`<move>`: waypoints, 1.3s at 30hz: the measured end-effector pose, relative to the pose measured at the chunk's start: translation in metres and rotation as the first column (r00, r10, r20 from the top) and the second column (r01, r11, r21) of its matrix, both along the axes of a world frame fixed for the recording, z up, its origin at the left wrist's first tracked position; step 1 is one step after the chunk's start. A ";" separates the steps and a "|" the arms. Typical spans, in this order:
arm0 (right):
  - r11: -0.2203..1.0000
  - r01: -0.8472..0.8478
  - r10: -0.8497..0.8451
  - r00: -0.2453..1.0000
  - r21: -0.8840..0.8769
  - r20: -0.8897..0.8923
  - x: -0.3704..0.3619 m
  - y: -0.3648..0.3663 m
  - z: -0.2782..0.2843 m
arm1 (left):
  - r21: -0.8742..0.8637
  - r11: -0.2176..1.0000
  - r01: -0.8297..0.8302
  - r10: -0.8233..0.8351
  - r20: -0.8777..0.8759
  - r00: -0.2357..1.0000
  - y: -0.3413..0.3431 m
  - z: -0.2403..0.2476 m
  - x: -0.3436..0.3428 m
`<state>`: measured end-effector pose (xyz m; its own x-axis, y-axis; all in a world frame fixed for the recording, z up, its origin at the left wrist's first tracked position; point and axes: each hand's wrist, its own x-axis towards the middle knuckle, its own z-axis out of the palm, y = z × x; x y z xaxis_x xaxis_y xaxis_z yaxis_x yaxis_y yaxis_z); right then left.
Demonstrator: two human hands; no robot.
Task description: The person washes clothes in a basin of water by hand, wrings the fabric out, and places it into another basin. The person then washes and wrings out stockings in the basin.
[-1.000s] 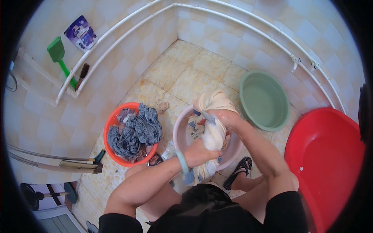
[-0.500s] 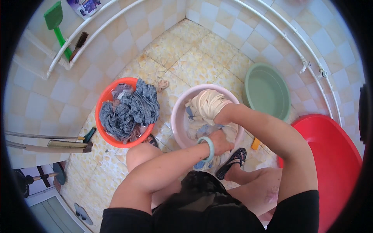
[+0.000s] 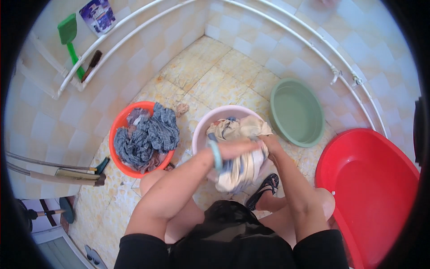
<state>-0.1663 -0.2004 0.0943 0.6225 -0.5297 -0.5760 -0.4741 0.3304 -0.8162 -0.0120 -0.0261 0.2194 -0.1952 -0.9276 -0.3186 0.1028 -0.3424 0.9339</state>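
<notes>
your left hand [image 3: 239, 149], blurred, lies across a cream cloth [image 3: 248, 127] with blue-grey stripes; its fingers seem stretched out, but you cannot tell from here whether they grip. your right hand [image 3: 270, 144] is at the cloth's right side, its fingers mostly hidden, so you cannot tell how tightly they close. the cloth lies bunched in the pink basin [image 3: 199, 136] and hangs over its near rim. a pale green bracelet [image 3: 216, 154] circles your left wrist. left of that, an orange basin [image 3: 119, 120] holds dark grey-blue clothes [image 3: 136, 143]. a green basin [image 3: 295, 112] and a red tub [image 3: 376, 193] stand to your right. any lettering on the purple card [image 3: 97, 17] on the wall is too small to read.
</notes>
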 end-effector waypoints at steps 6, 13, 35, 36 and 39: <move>0.836 0.303 -0.502 0.759 0.457 0.415 0.027 0.073 0.087 | -0.100 0.862 -0.498 0.210 -0.821 0.530 0.030 0.034 0.064; 0.823 0.560 -0.534 0.705 0.094 0.467 0.071 0.150 0.097 | 0.151 0.496 -0.855 0.816 -0.416 0.401 0.009 -0.011 0.042; 0.870 -0.057 0.154 0.975 -0.489 0.160 0.032 0.119 0.123 | 0.071 0.901 -0.429 0.427 -0.323 0.845 0.043 -0.033 0.003; 0.873 -0.056 0.148 0.977 -0.485 0.154 0.029 0.114 0.128 | 0.085 0.893 -0.441 0.438 -0.382 0.814 0.043 -0.026 0.006; 1.000 -0.006 0.017 0.778 -0.021 0.629 0.021 0.104 0.137 | 0.124 0.869 -0.478 0.463 -0.542 0.701 0.041 0.002 0.015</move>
